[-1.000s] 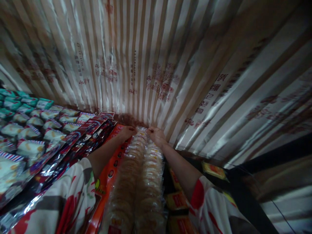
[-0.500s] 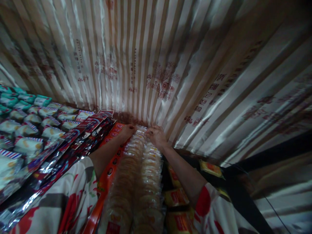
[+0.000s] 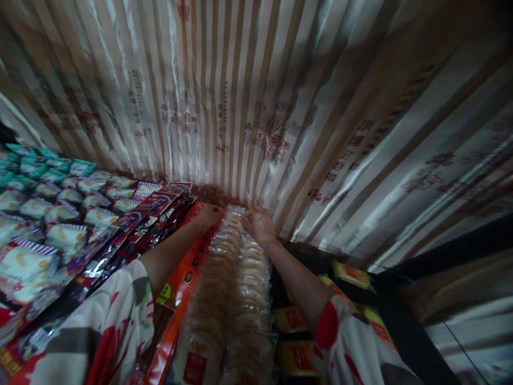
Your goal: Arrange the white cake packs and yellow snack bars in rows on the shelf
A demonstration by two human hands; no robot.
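Observation:
Two long rows of round, flat crackers in clear wrappers (image 3: 208, 299) run away from me, overlapping one another. At their far end my left hand (image 3: 209, 216) sits by the left edge of the farthest packet (image 3: 233, 219), fingers drawn together in a pinch. Dim light hides whether the wrapper is between those fingertips. On the opposite edge, my right hand (image 3: 258, 224) has its fingers curled and pinched at the packet's clear wrapper. Beneath my left forearm lies a long orange package (image 3: 186, 275) with round pictures, alongside the left row.
Dark shiny packets (image 3: 132, 230) lie stacked to the left, with white snack bags (image 3: 66, 235) and green bags (image 3: 52, 170) beyond. Yellow-and-red packets (image 3: 296, 358) sit on the right. A striped, printed curtain (image 3: 256, 107) hangs behind everything, and a black frame bar (image 3: 425, 342) stands right.
My view has shifted slightly, so the goods appear a little farther right. Both hands stay at the far end of the rows; the farthest packet's printed front shows more plainly between them.

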